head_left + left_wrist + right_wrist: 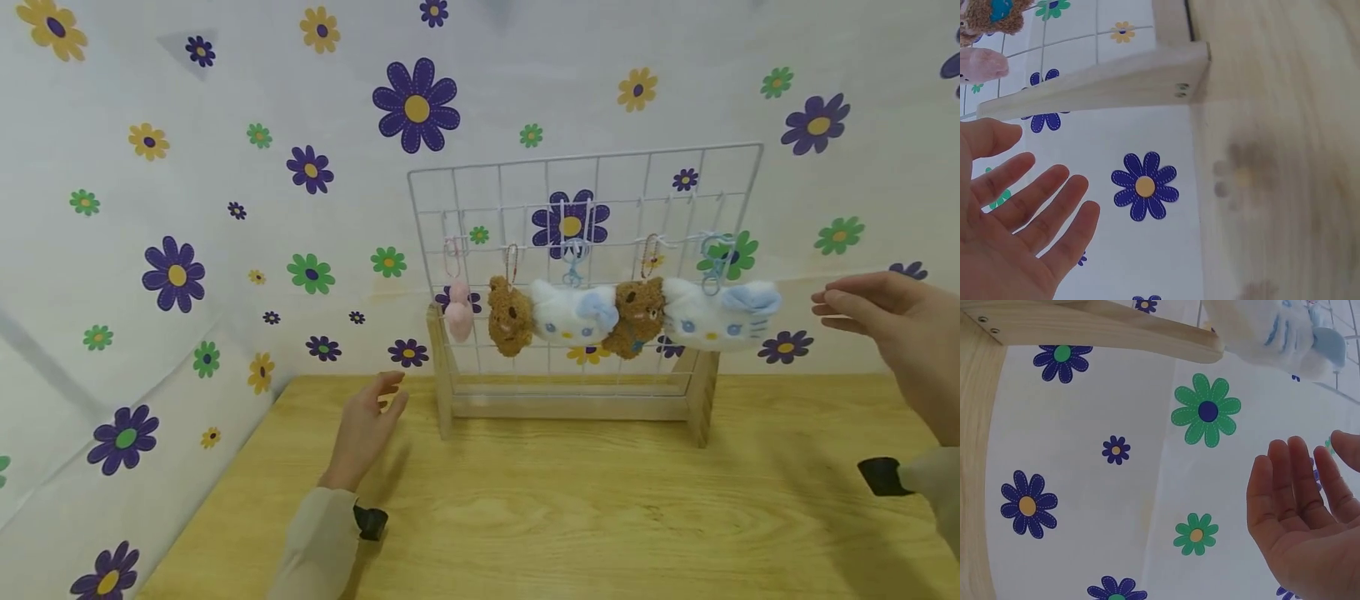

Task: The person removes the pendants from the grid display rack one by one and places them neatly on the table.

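Observation:
Five plush keychains hang in a row on a white wire grid rack. From the left they are a small pink plush (459, 312), a brown bear (510, 317), a white cat head with a blue bow (573, 315), a second brown bear (634, 318) and a second white cat head (720, 317). My left hand (369, 427) is held left of the rack, above the table, fingers loosely bent and nothing in them. On the other side, my right hand (892, 325) is apart from the nearest cat head, its fingers relaxed and holding nothing.
The wire grid (525, 183) stands in a wooden base (570, 408) near the back of the wood-grain table (525, 517). Behind and to the left hangs a white backdrop (225, 100) printed with flowers. Each wrist wears a black band (371, 522).

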Available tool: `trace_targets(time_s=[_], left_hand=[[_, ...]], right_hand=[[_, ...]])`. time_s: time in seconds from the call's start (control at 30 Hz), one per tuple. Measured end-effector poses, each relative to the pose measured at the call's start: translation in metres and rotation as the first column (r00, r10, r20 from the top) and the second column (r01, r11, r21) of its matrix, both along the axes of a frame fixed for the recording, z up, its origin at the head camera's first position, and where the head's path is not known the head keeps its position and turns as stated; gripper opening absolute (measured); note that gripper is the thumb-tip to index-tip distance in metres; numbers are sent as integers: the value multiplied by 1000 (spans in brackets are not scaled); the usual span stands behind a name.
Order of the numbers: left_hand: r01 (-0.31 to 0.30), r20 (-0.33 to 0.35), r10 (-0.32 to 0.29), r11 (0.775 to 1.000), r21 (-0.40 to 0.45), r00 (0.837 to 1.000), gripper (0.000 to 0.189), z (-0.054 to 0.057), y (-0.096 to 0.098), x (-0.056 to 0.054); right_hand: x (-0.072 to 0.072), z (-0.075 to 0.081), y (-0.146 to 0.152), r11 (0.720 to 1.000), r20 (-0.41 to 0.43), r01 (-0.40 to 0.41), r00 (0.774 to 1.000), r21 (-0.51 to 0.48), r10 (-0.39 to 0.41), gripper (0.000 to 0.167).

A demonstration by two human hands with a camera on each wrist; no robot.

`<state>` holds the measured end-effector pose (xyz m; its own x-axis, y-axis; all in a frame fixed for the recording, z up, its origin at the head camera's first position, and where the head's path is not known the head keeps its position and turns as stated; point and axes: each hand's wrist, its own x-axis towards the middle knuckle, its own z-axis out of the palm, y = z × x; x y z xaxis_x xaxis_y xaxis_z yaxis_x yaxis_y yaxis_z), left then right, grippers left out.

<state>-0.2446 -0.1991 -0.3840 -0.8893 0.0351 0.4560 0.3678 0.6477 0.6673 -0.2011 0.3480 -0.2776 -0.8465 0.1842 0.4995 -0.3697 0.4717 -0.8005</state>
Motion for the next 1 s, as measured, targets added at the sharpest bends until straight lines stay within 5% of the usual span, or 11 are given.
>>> trace_targets(time_s=[0.27, 0.57, 0.8, 1.0], left_hand=[[59, -35, -54, 987, 151, 998, 36, 4, 15, -9], [-2, 9, 0, 965, 263, 1000, 40, 6, 20, -15], [39, -23, -34, 953, 300, 999, 44, 3, 32, -24], [53, -45, -41, 953, 299, 998, 51, 3, 36, -30]], right_hand=[[2, 8, -11, 1000, 36, 11, 999, 2, -11, 16], [-6, 22, -22, 999, -32, -51, 998, -18, 50, 19], [-14, 28, -29, 953, -117, -222, 973, -206, 201, 16], [-17, 32, -28, 988, -65, -135, 989, -71, 131, 19]])
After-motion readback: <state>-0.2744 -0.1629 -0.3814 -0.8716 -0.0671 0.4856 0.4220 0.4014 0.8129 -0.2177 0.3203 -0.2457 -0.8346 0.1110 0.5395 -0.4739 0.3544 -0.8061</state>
